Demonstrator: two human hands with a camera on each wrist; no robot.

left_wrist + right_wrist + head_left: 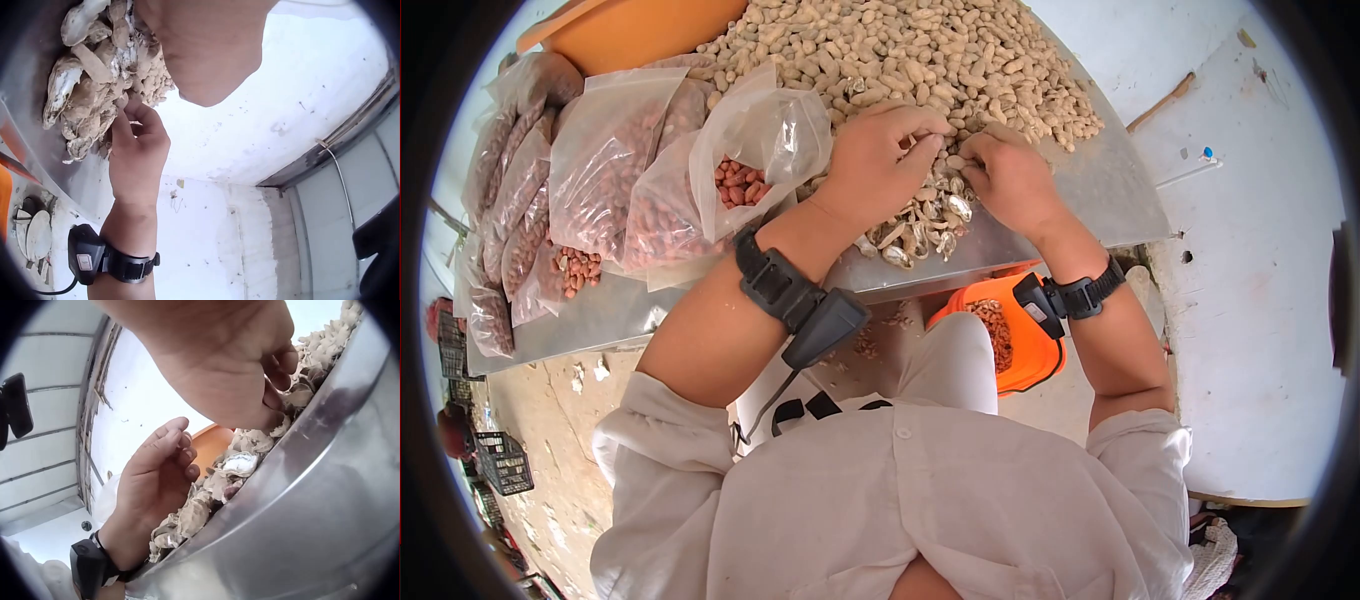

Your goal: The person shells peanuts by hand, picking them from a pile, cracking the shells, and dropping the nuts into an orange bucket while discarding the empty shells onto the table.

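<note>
Over the near edge of a heap of unshelled peanuts (920, 50), both hands work close together. My left hand (885, 155) hovers at the heap with its fingers loosely bent, thumb near the index finger; nothing shows between them in the right wrist view. My right hand (1012, 180) reaches down into the shells, and its thumb and finger pinch a peanut (122, 100), partly hidden by the fingertips. Broken peanut shells (915, 230), some with pale insides showing, lie below and between the hands at the metal table's (990, 255) front edge.
Clear plastic bags (615, 160) of red peanut kernels stand left, one open bag (760, 140) beside the left forearm. An orange basin (635, 35) sits behind them. Under the table edge is an orange bucket (1040, 350) holding kernels. A white wall (1250, 300) borders the right side.
</note>
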